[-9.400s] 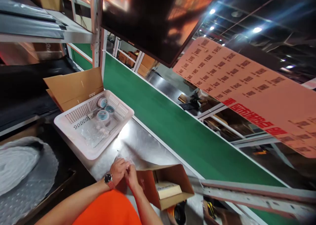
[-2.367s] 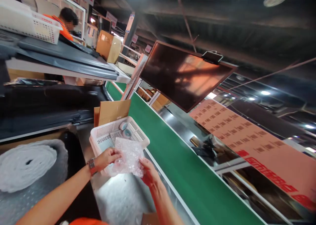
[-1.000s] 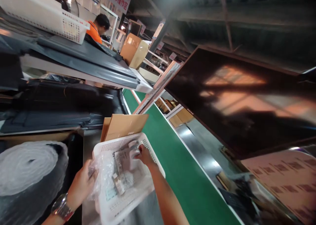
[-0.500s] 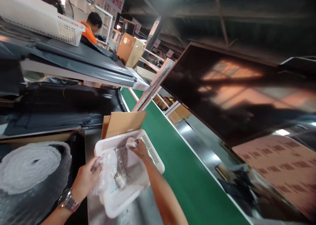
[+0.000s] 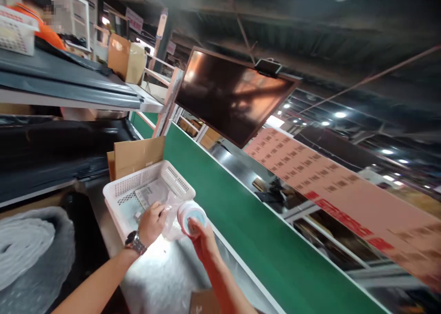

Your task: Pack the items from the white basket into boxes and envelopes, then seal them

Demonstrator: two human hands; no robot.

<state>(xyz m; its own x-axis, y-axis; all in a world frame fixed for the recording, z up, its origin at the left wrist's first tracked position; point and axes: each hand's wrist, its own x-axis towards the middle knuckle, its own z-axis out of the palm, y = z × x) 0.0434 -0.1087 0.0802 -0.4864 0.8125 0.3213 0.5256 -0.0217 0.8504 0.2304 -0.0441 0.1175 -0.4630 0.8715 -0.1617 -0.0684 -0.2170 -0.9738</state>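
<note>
In the head view, we find the left hand (image 5: 151, 223) just left of the frame's centre, its fingers closed on a crumpled piece of clear bubble wrap (image 5: 173, 226); we note a watch (image 5: 136, 242) on that wrist. The right hand (image 5: 203, 238), near the centre and slightly lower, grips a round white tub (image 5: 193, 213) whose pale blue face is turned towards us. The tub is just to the right of the wrap; we cannot tell whether the two touch. Behind the left hand, left of centre, we see a white perforated basket (image 5: 112, 196) with a flat packet (image 5: 149, 192) inside, and folded cardboard (image 5: 139, 157) standing upright at its far side. We observe a bright metal table (image 5: 158, 282) at lower centre, a brown box (image 5: 203, 303) cut off by the bottom edge, and a large bubble wrap roll (image 5: 24, 245) at lower left. A green belt (image 5: 248, 236) runs diagonally towards the lower right. We record a dark screen (image 5: 234, 95) at upper centre, a pink board (image 5: 310, 171) with printed codes at right, and a person in orange (image 5: 48, 33) at upper left.
</note>
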